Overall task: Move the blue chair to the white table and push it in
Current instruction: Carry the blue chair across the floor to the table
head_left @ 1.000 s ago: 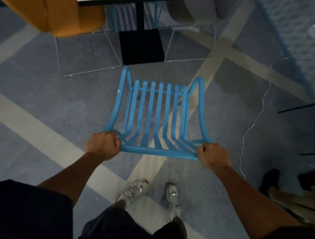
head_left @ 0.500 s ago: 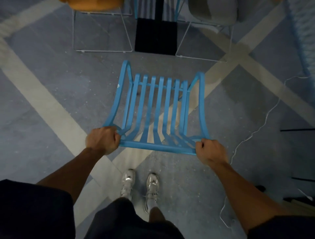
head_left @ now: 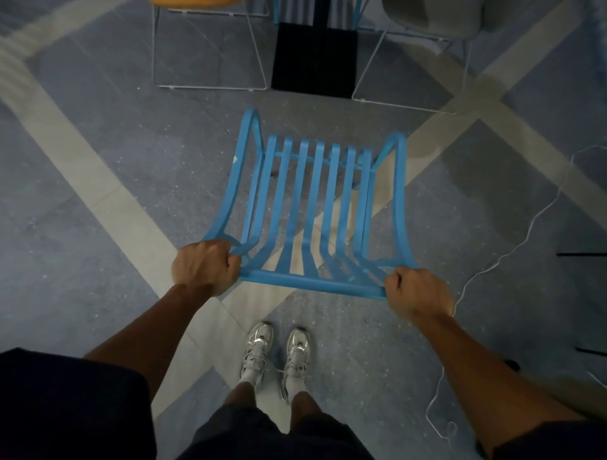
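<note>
The blue chair [head_left: 315, 210] with slatted seat and back sits in front of me, seen from above. My left hand [head_left: 205, 267] is closed around the left end of its top rail. My right hand [head_left: 415, 290] grips the right end of the same rail. Ahead at the top of the view stands the table's black post and square base [head_left: 313, 55]; the tabletop itself is out of view.
An orange chair [head_left: 193, 4] on a white wire frame stands left of the black base, a grey chair [head_left: 433, 14] on a wire frame to its right. A white cable [head_left: 512, 249] trails over the floor at right. My shoes [head_left: 277, 354] are just behind the blue chair.
The view has tilted down and the table base has slid toward the top edge. My feet have come together. Both hands keep their grip on the chair's top rail.
</note>
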Motion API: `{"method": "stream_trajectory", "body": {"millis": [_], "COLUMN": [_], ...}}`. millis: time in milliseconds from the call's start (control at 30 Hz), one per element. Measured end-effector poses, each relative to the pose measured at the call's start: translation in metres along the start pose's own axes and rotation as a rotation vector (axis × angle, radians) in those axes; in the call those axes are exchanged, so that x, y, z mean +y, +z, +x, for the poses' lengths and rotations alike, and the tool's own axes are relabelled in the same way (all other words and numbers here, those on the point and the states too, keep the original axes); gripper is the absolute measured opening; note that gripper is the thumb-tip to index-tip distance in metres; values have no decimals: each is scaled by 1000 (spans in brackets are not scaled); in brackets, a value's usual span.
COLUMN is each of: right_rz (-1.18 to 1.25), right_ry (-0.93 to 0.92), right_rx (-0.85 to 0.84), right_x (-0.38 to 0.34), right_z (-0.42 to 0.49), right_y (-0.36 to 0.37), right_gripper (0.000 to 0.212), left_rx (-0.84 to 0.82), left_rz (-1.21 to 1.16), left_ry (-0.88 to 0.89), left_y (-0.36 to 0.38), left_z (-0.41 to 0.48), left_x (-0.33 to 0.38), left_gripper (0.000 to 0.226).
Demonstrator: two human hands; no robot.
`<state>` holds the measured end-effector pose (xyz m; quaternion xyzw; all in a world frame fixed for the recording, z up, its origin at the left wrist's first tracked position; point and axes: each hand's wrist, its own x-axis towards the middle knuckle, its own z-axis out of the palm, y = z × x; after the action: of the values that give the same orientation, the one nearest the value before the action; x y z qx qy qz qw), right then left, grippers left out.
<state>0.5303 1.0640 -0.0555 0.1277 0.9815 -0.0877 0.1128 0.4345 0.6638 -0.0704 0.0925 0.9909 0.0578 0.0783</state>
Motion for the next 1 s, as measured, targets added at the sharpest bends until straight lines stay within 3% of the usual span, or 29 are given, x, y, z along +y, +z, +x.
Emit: {"method": "stream_trajectory", "body": {"millis": [633, 1000], "right_rz": [-3, -30], "right_ry": [-57, -59], "right_rx": [-8, 11], "right_x": [9, 3], "right_z": [53, 134], "right_y": [-14, -33], "right_gripper": [34, 33], "left_rx": [-17, 51], "left_rz": [8, 17], "left_ry": [-21, -6], "left_y": [-7, -19], "left_z": [44, 125], "left_x": [10, 16], "left_gripper": [26, 30]}}
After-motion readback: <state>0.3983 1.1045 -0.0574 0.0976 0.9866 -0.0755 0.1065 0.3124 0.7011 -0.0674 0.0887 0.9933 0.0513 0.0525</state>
